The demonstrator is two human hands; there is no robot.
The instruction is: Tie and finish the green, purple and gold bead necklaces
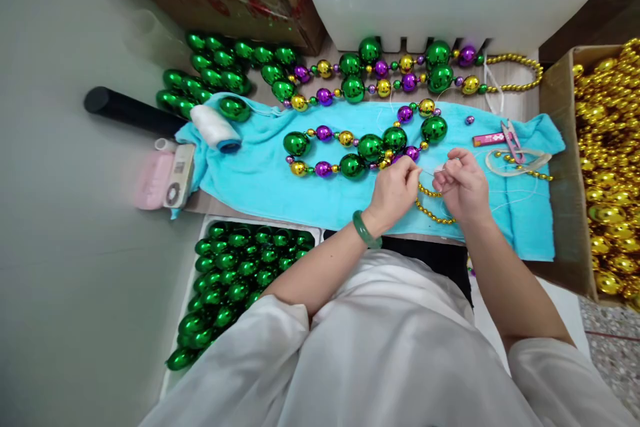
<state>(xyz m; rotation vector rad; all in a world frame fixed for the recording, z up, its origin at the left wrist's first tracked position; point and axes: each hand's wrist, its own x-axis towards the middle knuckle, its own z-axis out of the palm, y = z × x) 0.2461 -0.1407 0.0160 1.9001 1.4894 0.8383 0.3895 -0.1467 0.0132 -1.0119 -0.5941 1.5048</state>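
My left hand [393,192], with a green bangle [367,229] on the wrist, is closed in a pinch beside the beads. My right hand [464,187] is closed too, fingers curled. A thin white thread [425,172] runs between the two pinches. Around and behind my left hand lies a beaded garland [371,147] of large green balls with smaller purple and gold ones. Below the thread, a strand of small gold beads [433,216] loops between my hands, its ends partly hidden by them.
A turquoise towel [265,183] covers the work surface. On it lie a thread spool [215,127], thread snips [512,140], a pink lighter [487,139] and a loose purple bead [469,120]. Another garland [353,89] lies behind. A foam box [450,7] and a carton [565,180] of gold beads border the surface.
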